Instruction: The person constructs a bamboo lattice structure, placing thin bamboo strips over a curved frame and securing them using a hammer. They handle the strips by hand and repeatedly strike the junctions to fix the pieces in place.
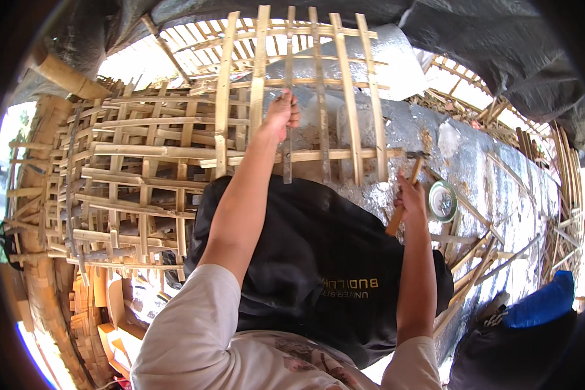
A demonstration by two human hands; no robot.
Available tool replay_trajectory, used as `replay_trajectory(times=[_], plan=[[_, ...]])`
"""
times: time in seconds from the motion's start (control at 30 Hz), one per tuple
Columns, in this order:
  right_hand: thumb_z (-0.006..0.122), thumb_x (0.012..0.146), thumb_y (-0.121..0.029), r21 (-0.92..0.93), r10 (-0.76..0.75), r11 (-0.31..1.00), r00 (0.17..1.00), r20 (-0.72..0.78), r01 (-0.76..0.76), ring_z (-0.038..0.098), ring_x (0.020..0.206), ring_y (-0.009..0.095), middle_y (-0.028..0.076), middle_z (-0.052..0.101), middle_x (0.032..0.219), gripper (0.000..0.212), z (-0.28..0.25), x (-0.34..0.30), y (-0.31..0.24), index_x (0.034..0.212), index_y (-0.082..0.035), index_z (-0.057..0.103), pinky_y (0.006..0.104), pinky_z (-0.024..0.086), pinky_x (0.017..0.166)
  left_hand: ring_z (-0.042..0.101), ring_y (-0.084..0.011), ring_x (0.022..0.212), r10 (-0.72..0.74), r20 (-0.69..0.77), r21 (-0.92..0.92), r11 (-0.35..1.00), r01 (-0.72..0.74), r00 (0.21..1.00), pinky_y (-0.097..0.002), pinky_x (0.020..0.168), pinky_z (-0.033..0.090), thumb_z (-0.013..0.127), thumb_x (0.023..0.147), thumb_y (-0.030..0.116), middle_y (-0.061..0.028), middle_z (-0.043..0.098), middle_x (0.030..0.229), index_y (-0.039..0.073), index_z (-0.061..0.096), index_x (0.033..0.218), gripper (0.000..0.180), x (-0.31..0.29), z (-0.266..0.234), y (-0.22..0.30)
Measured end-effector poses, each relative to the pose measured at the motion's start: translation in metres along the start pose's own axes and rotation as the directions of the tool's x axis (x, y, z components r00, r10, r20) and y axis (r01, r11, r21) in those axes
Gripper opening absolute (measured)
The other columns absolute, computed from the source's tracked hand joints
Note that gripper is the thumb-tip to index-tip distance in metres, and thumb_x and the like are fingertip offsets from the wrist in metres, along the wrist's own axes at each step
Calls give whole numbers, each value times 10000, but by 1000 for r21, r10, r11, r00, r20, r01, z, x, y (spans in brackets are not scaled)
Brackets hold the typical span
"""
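Observation:
A bamboo lattice of pale upright slats, with crosspieces running across them, stands in front of me. My left hand is closed around one of its darker middle slats, between two crosspieces. In my right hand is a hammer, gripped by its wooden handle. The dark hammer head points up and lies close to the right end of the lower crosspiece; whether they touch I cannot tell. Black cloth with gold lettering covers my lap below the lattice.
Several bamboo lattices are stacked at the left. A round pale green dish sits right of the hammer. Loose bamboo strips lie farther right, near a blue bag. A bamboo post stands at the left edge.

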State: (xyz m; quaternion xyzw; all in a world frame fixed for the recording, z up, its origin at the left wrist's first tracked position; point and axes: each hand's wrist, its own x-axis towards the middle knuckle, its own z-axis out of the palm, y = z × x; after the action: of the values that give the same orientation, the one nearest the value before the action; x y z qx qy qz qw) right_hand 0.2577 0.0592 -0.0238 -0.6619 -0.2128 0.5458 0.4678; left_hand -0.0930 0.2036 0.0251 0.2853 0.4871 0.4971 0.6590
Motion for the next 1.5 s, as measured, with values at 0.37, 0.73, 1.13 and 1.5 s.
replay_trajectory(times=[0.37,0.73,1.13,1.5], plan=[[756,900,-377,320,-88,940,989,-115,121,328,493,40,-54,354,686,385,-23,-6,-43,975,-122,478,216,292,402,183,-74,463,96,-26,-78,992,-98,995,-265,426,177,376,1062,503,73,204,582,146,411,811,438,1,54,16],[749,913,-360,464,-83,869,975,-207,173,294,464,38,-73,309,634,413,-17,-9,-53,784,-173,404,211,237,405,174,-100,447,45,-120,-182,981,-67,992,-276,423,198,260,1088,469,52,211,594,140,382,780,466,45,90,-33],[728,928,-330,336,-161,925,984,-72,175,356,486,51,-37,373,669,387,-4,-19,-47,914,-128,398,224,311,402,215,-115,467,-52,-399,-466,871,-154,915,-280,432,207,268,1078,494,23,232,622,139,373,786,472,28,91,-98],[905,678,-482,-583,-621,655,782,-52,481,573,580,262,124,552,664,672,46,-30,-8,879,-15,465,416,480,573,219,-140,491,-203,-439,-592,798,-112,875,-291,447,188,324,1021,617,15,290,661,152,364,769,531,26,89,-90]])
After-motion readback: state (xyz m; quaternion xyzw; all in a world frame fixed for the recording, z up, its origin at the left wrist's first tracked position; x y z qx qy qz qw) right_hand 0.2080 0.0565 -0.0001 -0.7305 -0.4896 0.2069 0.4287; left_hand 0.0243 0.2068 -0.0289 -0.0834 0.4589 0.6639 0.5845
